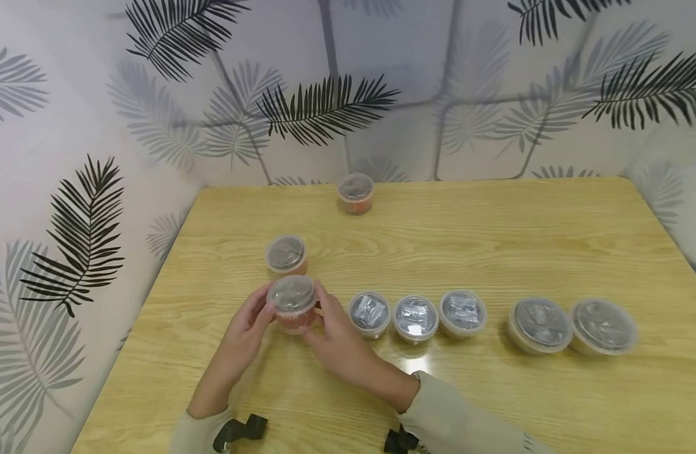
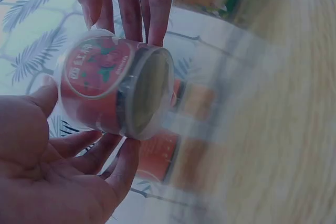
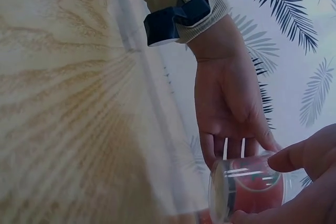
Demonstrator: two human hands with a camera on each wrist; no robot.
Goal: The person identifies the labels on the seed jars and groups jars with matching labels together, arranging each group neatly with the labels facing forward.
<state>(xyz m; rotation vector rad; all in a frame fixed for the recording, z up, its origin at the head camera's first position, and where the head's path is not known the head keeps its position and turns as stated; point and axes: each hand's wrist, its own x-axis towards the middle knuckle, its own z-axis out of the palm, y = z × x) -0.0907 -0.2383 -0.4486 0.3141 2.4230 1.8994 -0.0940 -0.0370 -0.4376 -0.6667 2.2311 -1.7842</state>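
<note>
Sleeves (image 1: 461, 410): nearest, well in front of the middle tub (image 1: 286, 255).
Right hand (image 1: 342, 347): in front of the middle tub and to its right; thumb and fingers clamped on the held tub (image 1: 293, 306).
Left hand (image 1: 242, 337): in front of the middle tub and to its left; thumb and fingers curled round the held tub's other side.
Two-handed hold: probably the step in hand, one tub being handled; whether it is rising or being lowered cannot be told.
Wide tubs (image 1: 541, 323): a pair side by side, far to the right of the middle tub and nearer.
Small tubs (image 1: 416, 317): three in a row, right of the middle tub and nearer, silvery through their lids.
Held tub: lidded, roughly upright, just in front of the middle tub; probably off the table (image 1: 495, 239). Contact between the two cannot be told.
Middle tub: its closeness, I judge, makes the next move call for both hands working evenly, tub level, without knocking it.
Far tub (image 1: 356, 192): behind the middle tub and to its right, by the table's back edge.
</note>
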